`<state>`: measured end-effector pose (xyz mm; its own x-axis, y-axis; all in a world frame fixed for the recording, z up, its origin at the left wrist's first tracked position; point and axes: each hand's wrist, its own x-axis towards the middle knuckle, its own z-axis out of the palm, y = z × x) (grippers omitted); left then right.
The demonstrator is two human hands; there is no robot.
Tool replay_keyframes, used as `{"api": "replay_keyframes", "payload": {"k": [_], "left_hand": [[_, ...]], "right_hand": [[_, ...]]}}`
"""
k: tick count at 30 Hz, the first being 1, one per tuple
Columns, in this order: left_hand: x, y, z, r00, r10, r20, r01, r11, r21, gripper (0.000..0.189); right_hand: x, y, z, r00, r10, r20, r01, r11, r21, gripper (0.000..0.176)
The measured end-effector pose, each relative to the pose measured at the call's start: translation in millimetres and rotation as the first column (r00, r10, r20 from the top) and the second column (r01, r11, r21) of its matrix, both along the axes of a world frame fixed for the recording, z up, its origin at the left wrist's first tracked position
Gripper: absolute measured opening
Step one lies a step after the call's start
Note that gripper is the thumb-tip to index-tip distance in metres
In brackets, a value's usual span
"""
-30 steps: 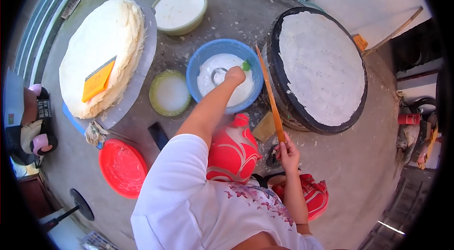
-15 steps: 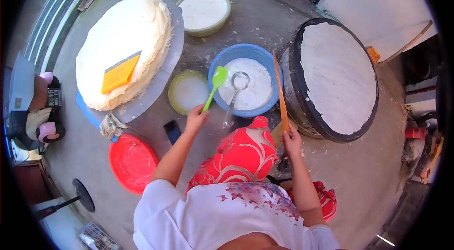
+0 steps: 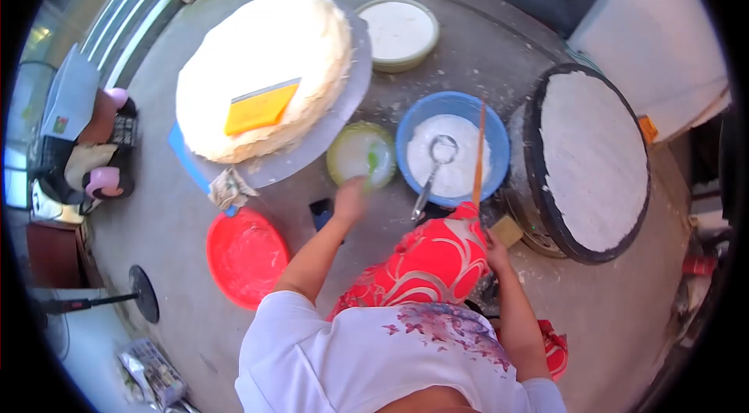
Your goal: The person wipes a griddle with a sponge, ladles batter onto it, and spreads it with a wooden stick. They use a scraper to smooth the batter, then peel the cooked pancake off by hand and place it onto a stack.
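My left hand (image 3: 350, 198), blurred by motion, is closed round a green spatula (image 3: 373, 159). The spatula's head is over or in the small yellow-green bowl (image 3: 334, 172) of cloudy white liquid. My right hand (image 3: 496, 251) is beside my knee, closed at the edge of a yellowish block (image 3: 507, 232) whose kind I cannot make out. Close by, a long thin wooden spatula (image 3: 479, 149) rests across the blue basin (image 3: 405, 112), its lower end hidden behind my knee. A metal ladle (image 3: 425, 196) leans in the white batter (image 3: 460, 136) there. On the right, a round black griddle (image 3: 533, 124) carries a white sheet (image 3: 597, 159).
A large stack of pale round sheets (image 3: 265, 62) sits on a board at the left, with an orange scraper (image 3: 261, 108) on top. Behind stands a pale basin of white stuff (image 3: 398, 30). A red basin (image 3: 222, 272), a cloth (image 3: 230, 188) and a dark phone (image 3: 318, 210) are near my left arm.
The green spatula has gone from above the blue basin to the small bowl. My right hand has let go of the wooden spatula and moved lower, to the yellowish block. The view has shifted.
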<state>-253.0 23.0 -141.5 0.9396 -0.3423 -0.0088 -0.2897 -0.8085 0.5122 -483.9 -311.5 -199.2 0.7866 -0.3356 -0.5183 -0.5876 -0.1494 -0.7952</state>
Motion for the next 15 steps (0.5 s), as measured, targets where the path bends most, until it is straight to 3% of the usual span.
{"api": "replay_keyframes", "payload": {"k": [1,3,5,7,9,11,12,15], "left_hand": [[2,-3,24,0.979,-0.051,0.199,0.085,0.983,-0.163,0.033],[7,-9,101,0.878,-0.133,0.459,0.144,0.989,0.011,0.038],[21,4,143,0.755,-0.089,0.65,0.051,0.996,0.076,0.036],[49,29,173,0.648,-0.025,0.761,-0.129,0.982,0.142,0.036],[79,53,192,0.637,0.127,0.76,-0.35,0.926,0.139,0.032],[95,67,213,0.832,0.226,0.507,-0.456,0.798,0.394,0.033],[102,71,213,0.846,0.21,0.49,-0.446,0.782,0.435,0.035],[111,75,215,0.921,0.15,0.358,-0.333,0.78,0.53,0.038]], "right_hand": [[-19,-5,-12,1.0,0.024,-0.011,-0.024,1.0,-0.004,0.053],[-50,-9,-21,0.999,0.04,-0.025,-0.04,0.999,-0.012,0.047],[-71,-9,-14,0.955,0.012,-0.297,-0.009,1.0,0.009,0.042],[-85,-5,-9,0.949,-0.035,-0.315,0.044,0.999,0.021,0.039],[-91,1,-4,0.94,-0.091,-0.328,0.107,0.994,0.032,0.036],[-93,7,3,0.95,-0.112,-0.292,0.135,0.989,0.062,0.037],[-93,9,6,0.944,-0.167,-0.283,0.188,0.981,0.049,0.037],[-80,21,20,0.963,-0.047,-0.266,0.035,0.998,-0.05,0.038]]}}
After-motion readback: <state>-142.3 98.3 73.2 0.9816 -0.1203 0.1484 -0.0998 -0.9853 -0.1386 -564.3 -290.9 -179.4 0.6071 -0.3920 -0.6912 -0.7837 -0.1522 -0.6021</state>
